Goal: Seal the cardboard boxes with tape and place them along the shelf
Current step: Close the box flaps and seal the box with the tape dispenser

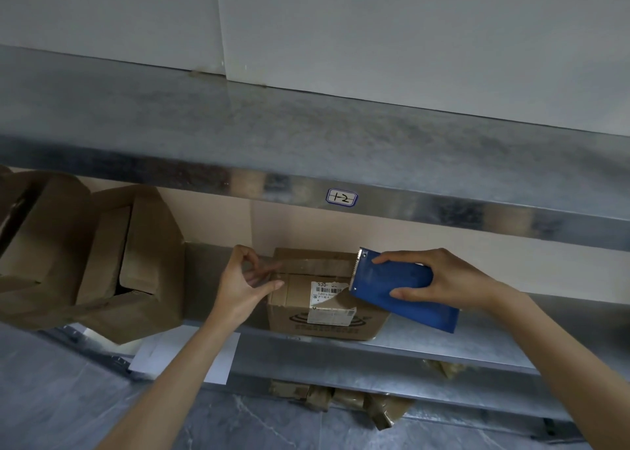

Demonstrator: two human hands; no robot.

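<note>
While the left grip (pixel 243 279) pinches the free end of the tape strip (pixel 317 265) at the box's nine o'clock edge, the right grip (pixel 439 279) is closed round the blue tape dispenser (pixel 392 279) at its three o'clock edge, serrated blade toward the box. Between them the strip runs across the top of the small cardboard box (pixel 306 310), toward its twelve o'clock side, apparently not yet cut. That box sits on the metal shelf (pixel 443 344), so its sealing looks nearly finished, with cutting and smoothing left. At nine o'clock of it, two larger boxes (pixel 136 262) stand on the same shelf with flaps open, so most of the taping and lining up seems yet to do.
</note>
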